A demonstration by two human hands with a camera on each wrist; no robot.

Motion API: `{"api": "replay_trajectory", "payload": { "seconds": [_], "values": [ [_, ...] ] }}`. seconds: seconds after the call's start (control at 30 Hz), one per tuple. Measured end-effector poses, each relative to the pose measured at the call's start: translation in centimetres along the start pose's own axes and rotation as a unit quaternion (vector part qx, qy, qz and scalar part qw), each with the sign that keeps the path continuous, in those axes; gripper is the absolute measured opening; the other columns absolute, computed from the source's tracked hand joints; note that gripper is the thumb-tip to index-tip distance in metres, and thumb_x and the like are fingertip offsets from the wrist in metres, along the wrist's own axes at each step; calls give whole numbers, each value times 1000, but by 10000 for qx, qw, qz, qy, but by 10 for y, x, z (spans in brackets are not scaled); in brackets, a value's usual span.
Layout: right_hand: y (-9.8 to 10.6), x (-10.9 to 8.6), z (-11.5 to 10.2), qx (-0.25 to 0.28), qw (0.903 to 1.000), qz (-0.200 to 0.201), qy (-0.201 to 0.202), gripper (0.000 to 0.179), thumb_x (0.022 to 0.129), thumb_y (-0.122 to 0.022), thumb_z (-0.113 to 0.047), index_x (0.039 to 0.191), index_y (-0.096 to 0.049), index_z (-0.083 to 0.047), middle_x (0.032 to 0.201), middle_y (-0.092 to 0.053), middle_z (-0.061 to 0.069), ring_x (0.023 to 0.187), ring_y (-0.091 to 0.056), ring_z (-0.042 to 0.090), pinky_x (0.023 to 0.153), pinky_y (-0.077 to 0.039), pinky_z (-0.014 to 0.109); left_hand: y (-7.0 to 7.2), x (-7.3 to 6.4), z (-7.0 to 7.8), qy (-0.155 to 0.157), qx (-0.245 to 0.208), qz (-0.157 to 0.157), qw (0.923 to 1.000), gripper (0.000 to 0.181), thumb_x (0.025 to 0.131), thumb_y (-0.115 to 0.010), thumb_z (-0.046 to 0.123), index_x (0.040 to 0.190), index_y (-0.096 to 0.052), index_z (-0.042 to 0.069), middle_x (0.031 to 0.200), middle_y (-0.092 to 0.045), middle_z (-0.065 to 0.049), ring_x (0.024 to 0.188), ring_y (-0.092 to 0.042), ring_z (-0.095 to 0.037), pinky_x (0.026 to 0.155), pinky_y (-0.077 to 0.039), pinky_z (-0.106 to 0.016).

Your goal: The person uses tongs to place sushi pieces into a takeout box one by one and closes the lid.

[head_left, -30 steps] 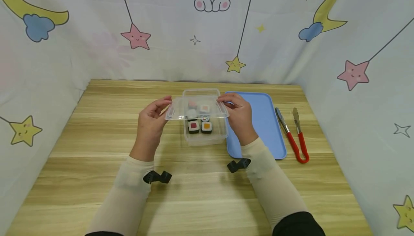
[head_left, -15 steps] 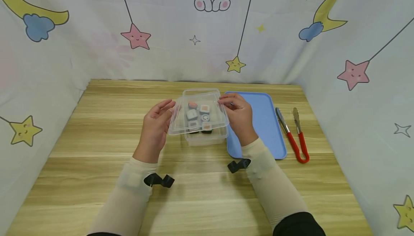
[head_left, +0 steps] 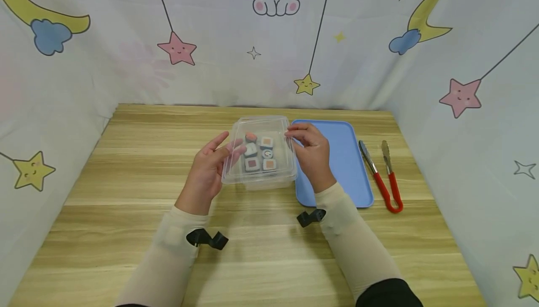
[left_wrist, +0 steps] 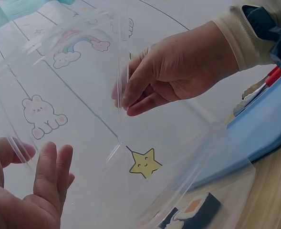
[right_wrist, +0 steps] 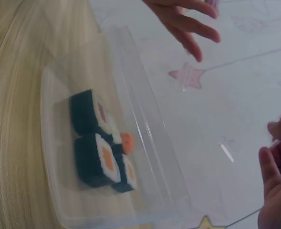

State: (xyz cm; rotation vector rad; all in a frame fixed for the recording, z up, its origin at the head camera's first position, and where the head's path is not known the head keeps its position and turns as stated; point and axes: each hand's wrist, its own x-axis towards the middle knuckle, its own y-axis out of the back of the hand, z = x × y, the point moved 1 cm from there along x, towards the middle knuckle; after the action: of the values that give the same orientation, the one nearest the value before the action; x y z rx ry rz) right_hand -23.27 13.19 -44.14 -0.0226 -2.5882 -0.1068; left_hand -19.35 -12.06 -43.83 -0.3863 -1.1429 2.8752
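In the head view a clear plastic lid (head_left: 279,147) is held tilted above a clear plastic container (head_left: 268,186). Several sushi pieces (head_left: 269,164) sit in two rows inside the container, seen through the lid. My right hand (head_left: 313,155) pinches the lid's right edge between thumb and fingers, plainly so in the left wrist view. My left hand (head_left: 204,170) is at the lid's left edge with fingers spread, some of them showing through the plastic from below. From the right wrist view, the container's wall (right_wrist: 59,202) and dark-wrapped sushi appear close up.
A blue tray (head_left: 337,166) lies right of the container, partly behind my right hand and forearm. Beyond it rest red-handled tongs (head_left: 392,186), spread apart. The wooden table (head_left: 126,176) meets a patterned cloth (head_left: 219,63) at the back and sides.
The lid's near edge has swung down and toward me, so the lid now covers the container in the head view. My left hand has shifted right, its fingers spreading under the lid.
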Motion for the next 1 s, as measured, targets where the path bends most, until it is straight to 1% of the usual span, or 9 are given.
{"api": "replay_trajectory", "payload": {
  "seconds": [0.13, 0.2, 0.3, 0.37, 0.43, 0.5, 0.57, 0.73, 1.0],
  "values": [
    [1, -1, 1, 192, 9998, 77, 84, 19, 89, -76, 10, 107, -75, 12, 117, -65, 19, 114, -63, 29, 101, -58, 35, -1, 0, -1, 4, 20, 12, 10000, 63, 104, -55, -4, 162, -32, 9, 120, -73, -7, 92, -77, -17, 80, -62, -19],
    [2, -2, 1, 380, 9991, 113, -118, 26, 88, -76, 12, 113, -72, 14, 118, -64, 22, 111, -63, 29, 97, -60, 35, -1, 0, -1, -43, 62, -4, 10000, 63, 105, -53, -4, 162, -32, 8, 120, -73, -6, 93, -77, -17, 80, -62, -19],
    [5, -3, 1, 605, 9942, 153, -880, 30, 93, -72, 8, 122, -69, 11, 119, -65, 26, 105, -65, 24, 87, -62, 30, -1, 1, -2, -133, 164, -10, 9998, 63, 104, -52, -6, 162, -32, 9, 122, -71, -7, 94, -77, -17, 81, -62, -19],
    [6, -4, 1, 775, 9848, 126, -1550, 32, 98, -70, -2, 129, -67, 8, 117, -66, 26, 99, -67, 22, 81, -63, 28, -1, 2, -2, -186, 245, -8, 9995, 64, 104, -51, -8, 162, -32, 10, 125, -69, -8, 95, -77, -17, 82, -62, -20],
    [8, -4, 0, 868, 9731, 51, -2136, 35, 102, -67, -13, 132, -66, 5, 113, -69, 22, 94, -68, 21, 77, -63, 27, -1, 3, -3, -238, 350, -14, 9991, 65, 103, -51, -9, 162, -33, 11, 127, -68, -9, 95, -77, -17, 84, -62, -21],
    [10, -4, -1, 903, 9627, -56, -2550, 40, 103, -68, -21, 135, -65, 3, 108, -70, 16, 87, -69, 20, 72, -63, 28, -1, 4, -4, -288, 433, -30, 9986, 65, 103, -53, -9, 162, -35, 12, 127, -67, -9, 95, -77, -17, 85, -62, -22],
    [11, -5, -1, 842, 9564, -169, -2791, 42, 101, -70, -21, 136, -64, 3, 100, -71, 11, 78, -67, 18, 68, -61, 27, 0, 5, -5, -343, 524, -57, 9980, 65, 103, -54, -9, 161, -35, 13, 127, -67, -8, 95, -76, -17, 86, -62, -22],
    [11, -7, -2, 693, 9527, -318, -2941, 44, 95, -76, -10, 136, -64, 4, 92, -71, 6, 64, -60, 16, 60, -57, 26, 3, 8, -8, -414, 710, -78, 9966, 66, 103, -56, -8, 162, -35, 13, 125, -70, -6, 95, -77, -16, 87, -62, -23],
    [11, -8, 1, 294, 9571, -176, -2879, 39, 93, -77, -8, 130, -68, 2, 93, -70, 6, 76, -65, 23, 61, -58, 27, 6, 13, -13, -449, 1118, -4, 9927, 68, 102, -59, -7, 162, -33, 11, 137, -64, -13, 100, -76, -15, 91, -61, -24]
  ]
}}
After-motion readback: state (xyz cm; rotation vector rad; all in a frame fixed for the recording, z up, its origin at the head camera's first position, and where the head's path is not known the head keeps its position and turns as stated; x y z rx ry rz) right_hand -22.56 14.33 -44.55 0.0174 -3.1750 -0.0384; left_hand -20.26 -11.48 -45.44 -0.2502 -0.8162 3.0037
